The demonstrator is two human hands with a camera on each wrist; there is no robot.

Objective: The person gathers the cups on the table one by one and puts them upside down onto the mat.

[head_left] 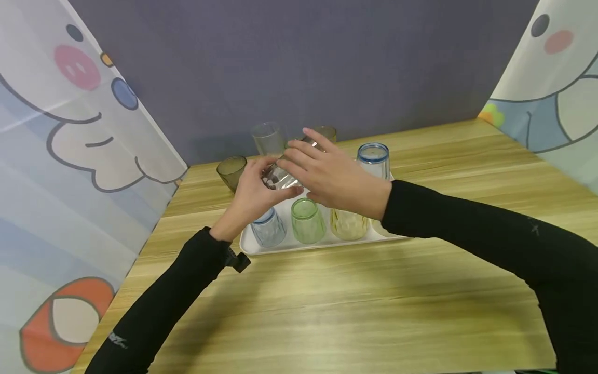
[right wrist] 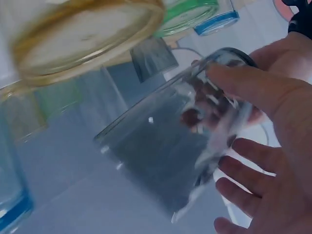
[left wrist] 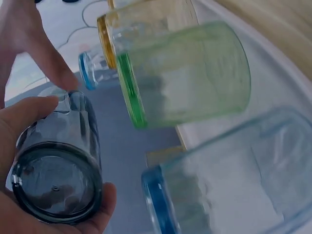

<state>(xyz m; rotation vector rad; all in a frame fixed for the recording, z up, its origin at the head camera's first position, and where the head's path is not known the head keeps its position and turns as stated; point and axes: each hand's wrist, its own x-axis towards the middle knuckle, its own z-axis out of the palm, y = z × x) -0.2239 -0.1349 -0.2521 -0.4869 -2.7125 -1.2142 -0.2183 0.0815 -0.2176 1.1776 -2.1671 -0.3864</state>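
Observation:
Both hands hold a smoky grey glass tumbler [head_left: 280,179] tilted on its side above the tray [head_left: 322,245]. In the left wrist view its thick round base [left wrist: 56,187] faces the camera. My left hand [head_left: 254,192] grips it near the base, thumb on one side and fingers on the other. My right hand [head_left: 334,179] lies over the other side; in the right wrist view the right thumb [right wrist: 239,80] and fingers [right wrist: 248,175] are against the glass. Below the hands stand an upside-down blue glass [head_left: 268,231], a green glass [head_left: 308,226] and a yellow glass [head_left: 349,226].
Another blue-rimmed glass [head_left: 374,161] stands at the tray's back right. A pale glass [head_left: 383,228] is partly hidden by the right wrist. Behind the tray are a brown glass [head_left: 231,171], a tall clear glass [head_left: 268,139] and an amber glass [head_left: 327,133], near the grey partition [head_left: 299,67].

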